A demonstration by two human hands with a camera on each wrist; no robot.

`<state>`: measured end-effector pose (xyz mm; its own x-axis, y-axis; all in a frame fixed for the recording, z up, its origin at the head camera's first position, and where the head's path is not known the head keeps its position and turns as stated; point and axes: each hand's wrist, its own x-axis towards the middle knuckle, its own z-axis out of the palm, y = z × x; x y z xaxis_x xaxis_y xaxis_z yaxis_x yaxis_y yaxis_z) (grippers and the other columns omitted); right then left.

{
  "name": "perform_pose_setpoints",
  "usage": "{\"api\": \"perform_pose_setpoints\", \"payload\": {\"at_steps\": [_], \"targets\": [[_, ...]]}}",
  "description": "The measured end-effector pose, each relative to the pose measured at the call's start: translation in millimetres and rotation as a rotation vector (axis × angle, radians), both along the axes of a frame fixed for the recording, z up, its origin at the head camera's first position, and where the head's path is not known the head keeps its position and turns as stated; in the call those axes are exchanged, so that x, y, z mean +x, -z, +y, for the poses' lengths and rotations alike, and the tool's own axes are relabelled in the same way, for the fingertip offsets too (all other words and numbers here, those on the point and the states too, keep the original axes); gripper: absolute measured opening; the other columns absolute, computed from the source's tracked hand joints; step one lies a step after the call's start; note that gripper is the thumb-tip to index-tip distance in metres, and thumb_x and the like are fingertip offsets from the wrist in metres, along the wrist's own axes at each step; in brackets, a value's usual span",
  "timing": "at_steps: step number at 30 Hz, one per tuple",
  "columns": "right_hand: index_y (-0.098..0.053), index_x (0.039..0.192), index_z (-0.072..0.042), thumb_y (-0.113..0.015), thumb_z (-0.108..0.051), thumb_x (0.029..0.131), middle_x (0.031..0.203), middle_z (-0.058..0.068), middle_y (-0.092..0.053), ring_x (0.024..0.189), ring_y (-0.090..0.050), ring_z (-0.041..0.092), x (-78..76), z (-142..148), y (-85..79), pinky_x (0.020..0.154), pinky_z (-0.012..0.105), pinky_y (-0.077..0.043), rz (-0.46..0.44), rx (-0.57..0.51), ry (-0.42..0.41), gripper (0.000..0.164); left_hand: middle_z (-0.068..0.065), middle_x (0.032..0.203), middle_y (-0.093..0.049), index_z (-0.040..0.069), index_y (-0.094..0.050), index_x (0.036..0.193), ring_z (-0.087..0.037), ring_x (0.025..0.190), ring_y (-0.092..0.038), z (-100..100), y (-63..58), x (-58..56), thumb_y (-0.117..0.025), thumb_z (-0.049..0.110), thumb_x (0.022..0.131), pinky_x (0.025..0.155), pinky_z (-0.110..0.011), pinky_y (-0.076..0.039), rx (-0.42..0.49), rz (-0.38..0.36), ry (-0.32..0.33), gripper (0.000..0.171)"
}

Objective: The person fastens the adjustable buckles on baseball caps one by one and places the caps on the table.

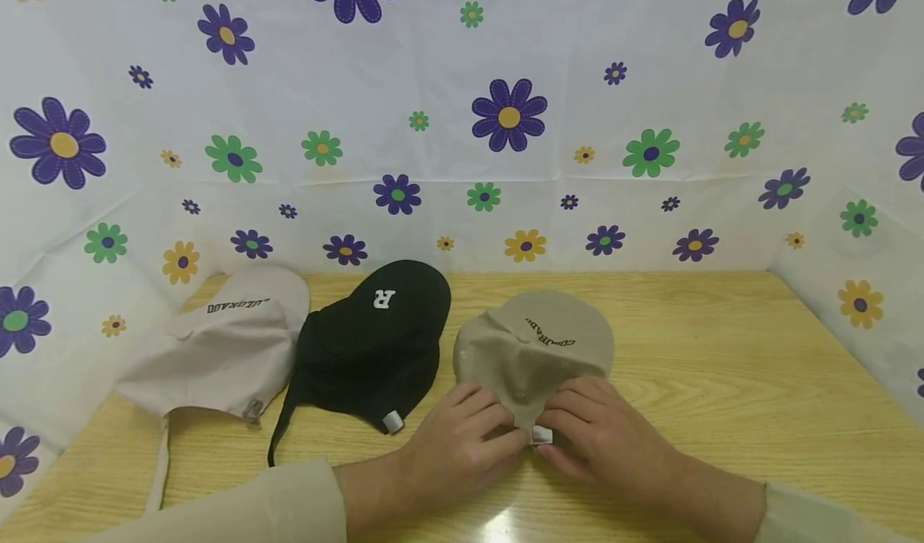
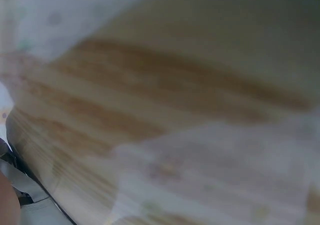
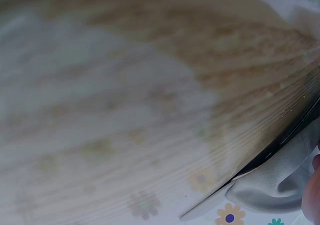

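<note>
A khaki baseball cap (image 1: 534,350) with dark lettering lies on the table in the head view, its brim pointing away from me. Both hands are at its near edge. My left hand (image 1: 465,439) has its fingers curled on the left side of that edge, thumb reaching toward the middle. Opposite it, my right hand (image 1: 606,435) pinches the edge beside a small silver buckle (image 1: 542,435). The strap between the fingertips is mostly hidden. Both wrist views are blurred and show neither the cap nor the fingers' hold clearly.
To the left lie a black cap (image 1: 375,350) with a white R and a pale pink cap (image 1: 216,358), their straps hanging toward me. The wooden table (image 1: 722,366) ends at a white flower-patterned cloth (image 1: 433,70) behind and at both sides.
</note>
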<state>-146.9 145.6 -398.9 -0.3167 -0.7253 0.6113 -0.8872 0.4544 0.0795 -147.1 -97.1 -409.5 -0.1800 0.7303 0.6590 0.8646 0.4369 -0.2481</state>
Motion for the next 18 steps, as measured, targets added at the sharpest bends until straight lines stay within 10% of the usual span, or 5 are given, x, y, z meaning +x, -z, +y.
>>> {"api": "perform_pose_setpoints", "payload": {"at_steps": [18], "targets": [[-0.070, 0.094, -0.015, -0.054, -0.034, 0.101, 0.097, -0.006, -0.067, 0.098, -0.060, 0.015, -0.1, -3.1, 0.8, 0.097, 0.030, -0.043, 0.009, -0.013, -0.035, 0.026, 0.006, 0.085, -0.065, 0.019, -0.074, 0.088, -0.011, 0.080, -0.059, 0.0, -0.4, -1.5, -0.059, 0.018, 0.094, 0.080, -0.029, -0.047, 0.015, 0.041, 0.055, 0.016]]}}
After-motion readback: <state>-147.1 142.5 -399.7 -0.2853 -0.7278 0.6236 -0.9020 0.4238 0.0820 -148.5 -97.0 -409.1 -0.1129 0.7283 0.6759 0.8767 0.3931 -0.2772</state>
